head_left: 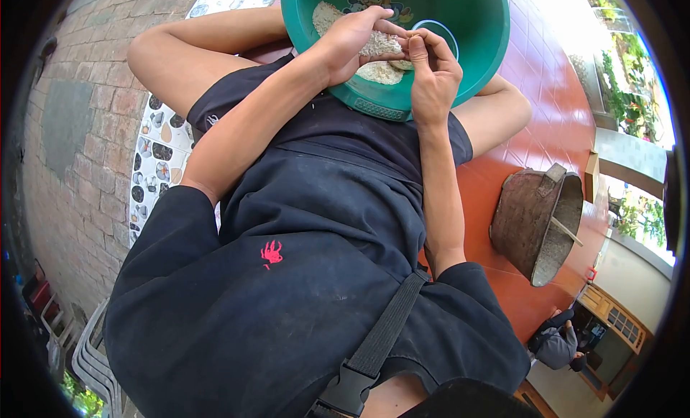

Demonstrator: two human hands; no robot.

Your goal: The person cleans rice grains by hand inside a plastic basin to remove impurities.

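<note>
A green plastic basin (483, 37) rests on my lap, with uncooked white rice (381, 73) in its bottom and printed cartoon figures on its far inner wall. Palm up over the basin, my left hand (352, 38) is cupped and holds some rice grains. My right hand (435, 80) meets the left fingertips, its thumb and fingers pinched together. What sits in that pinch is too small to make out. Behind the right fingers shows a round item with a pale blue rim (451, 35), partly hidden, inside the basin.
At right, a worn brown bucket (523, 220) lies tilted on the red tile floor (485, 202), a stick in its mouth. A person (558, 346) sits farther off. Grey brick paving (79, 159) and a pebble-patterned strip (154, 159) run along the left, with stacked chairs (97, 353) below.
</note>
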